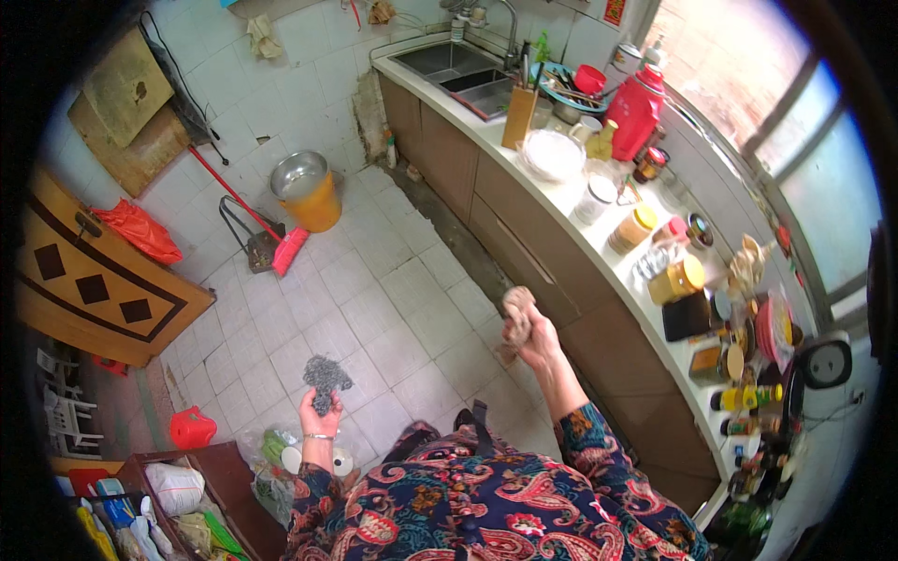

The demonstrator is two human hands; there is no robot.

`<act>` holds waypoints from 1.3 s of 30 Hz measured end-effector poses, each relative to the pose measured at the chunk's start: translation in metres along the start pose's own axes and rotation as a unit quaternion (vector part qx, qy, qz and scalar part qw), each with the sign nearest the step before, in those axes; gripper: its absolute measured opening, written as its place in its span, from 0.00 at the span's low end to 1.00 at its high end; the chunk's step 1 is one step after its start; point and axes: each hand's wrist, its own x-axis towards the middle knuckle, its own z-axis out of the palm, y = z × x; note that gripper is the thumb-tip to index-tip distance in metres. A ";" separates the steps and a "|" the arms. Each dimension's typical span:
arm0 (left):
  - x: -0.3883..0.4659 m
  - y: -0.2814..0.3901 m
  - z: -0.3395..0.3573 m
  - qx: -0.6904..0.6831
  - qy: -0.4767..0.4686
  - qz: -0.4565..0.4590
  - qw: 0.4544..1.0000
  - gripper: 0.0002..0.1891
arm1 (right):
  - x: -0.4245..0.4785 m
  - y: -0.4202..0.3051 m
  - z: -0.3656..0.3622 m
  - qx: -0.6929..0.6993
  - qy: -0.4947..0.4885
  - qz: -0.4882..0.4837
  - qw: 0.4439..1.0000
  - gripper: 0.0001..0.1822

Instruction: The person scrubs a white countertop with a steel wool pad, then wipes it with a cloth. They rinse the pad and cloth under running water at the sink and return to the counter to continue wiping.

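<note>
In the head view, my left hand (321,415) grips a grey steel wool scourer (327,379), which spreads out above my fingers over the tiled floor (393,308). My right hand (539,342) is closed around a crumpled, light brown cloth (518,319), held beside the brown cabinet fronts below the counter. Part of the cloth hangs down past my fingers. The two hands are well apart, on either side of my body.
A long counter (491,133) with a sink (449,63), jars and bottles curves along the right. A yellow bucket (319,210) with a metal basin, a red broom (289,251) and a dustpan (261,256) stand by the far wall. A red stool (193,428) is at left.
</note>
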 end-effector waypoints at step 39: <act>0.601 0.213 0.671 0.081 -0.130 0.000 0.988 0.12 | 0.956 -0.492 0.251 -0.375 0.350 -0.268 0.815 0.49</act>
